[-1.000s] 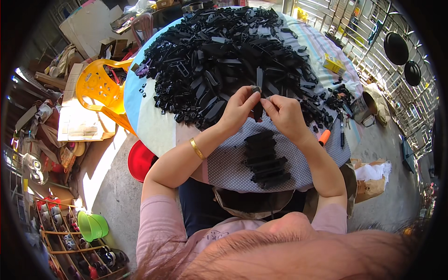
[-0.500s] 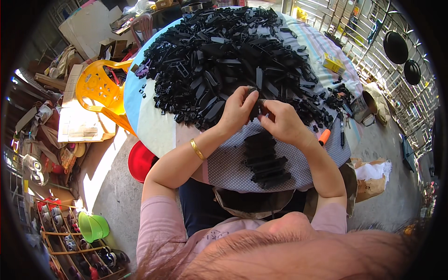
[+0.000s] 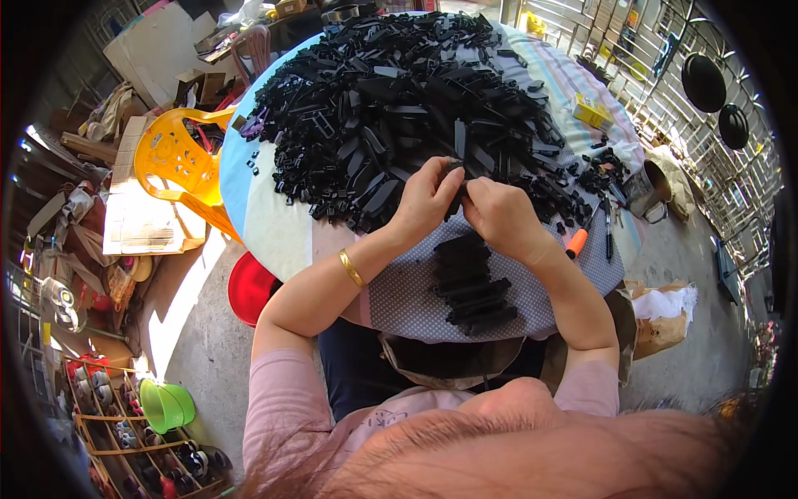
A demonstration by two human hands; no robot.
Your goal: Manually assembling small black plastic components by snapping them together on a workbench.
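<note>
Red tub (image 3: 246, 287) by table (image 3: 270, 200), contents unclear. Left hand (image 3: 426, 200) and right hand (image 3: 504, 212) both pinched closed on a black piece (image 3: 454, 202), slim, mostly hidden between them.

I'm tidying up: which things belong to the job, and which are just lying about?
Likely the job:
- black part between left hand and right hand
- heap of black parts
- row of black pieces

Probably lying about:
- yellow box
- yellow chair
- red basin
- green bucket
</note>
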